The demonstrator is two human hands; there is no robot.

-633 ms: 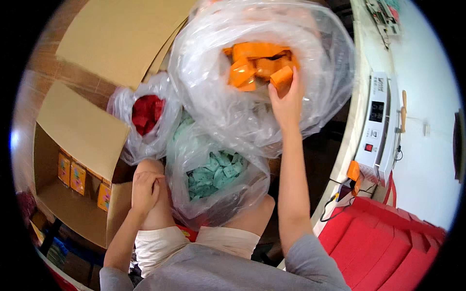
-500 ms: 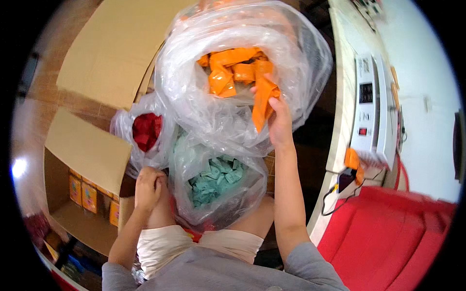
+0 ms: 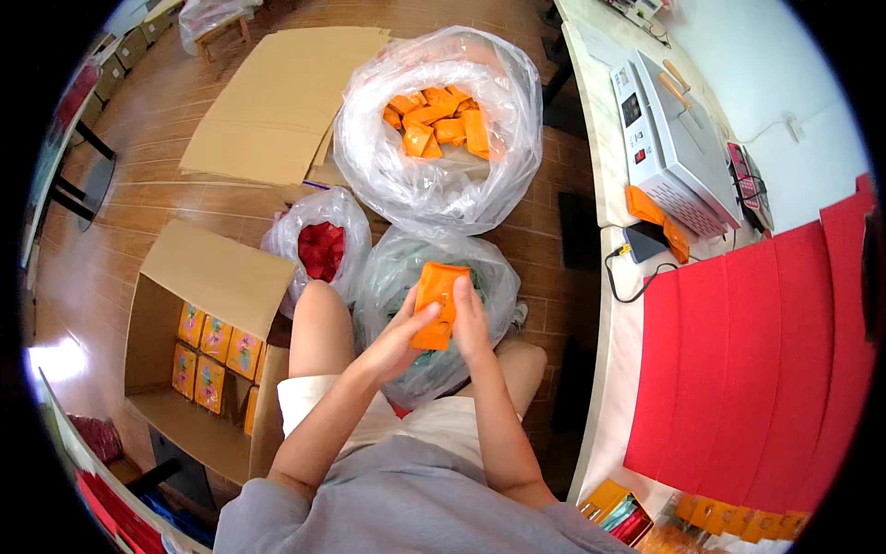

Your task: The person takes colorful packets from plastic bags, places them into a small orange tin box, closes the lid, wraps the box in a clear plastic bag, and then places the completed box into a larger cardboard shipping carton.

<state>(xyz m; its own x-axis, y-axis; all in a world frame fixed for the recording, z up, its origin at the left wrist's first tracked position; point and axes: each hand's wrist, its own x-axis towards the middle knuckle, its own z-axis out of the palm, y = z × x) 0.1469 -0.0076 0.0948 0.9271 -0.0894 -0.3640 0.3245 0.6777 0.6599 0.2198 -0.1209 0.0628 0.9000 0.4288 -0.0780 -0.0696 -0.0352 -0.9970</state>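
Note:
An orange foil packet (image 3: 436, 294) is held upright between both hands over my lap. My left hand (image 3: 397, 345) is closed on its left side, the thumb lying across its front. Along the right edge, my right hand (image 3: 471, 323) grips the same packet. Just below it is a clear plastic bag (image 3: 498, 268) whose teal packets are mostly hidden by my hands. Beyond stands a larger clear bag (image 3: 434, 205) with several orange packets (image 3: 426, 114) inside. A smaller bag to the left contains red packets (image 3: 321, 251).
At left, an open cardboard box (image 3: 210, 257) holds several orange patterned boxes (image 3: 209, 384). Flat cardboard sheets (image 3: 277, 97) lie beyond it. Along the right runs a pale table (image 3: 604, 323) with a white machine (image 3: 678, 138), an orange wrapper (image 3: 657, 218) and red cloth (image 3: 729, 369).
My right hand has brought an orange packet from the large bag back toward my lap. My left hand has left my knee and joined it on the packet. The view has shifted.

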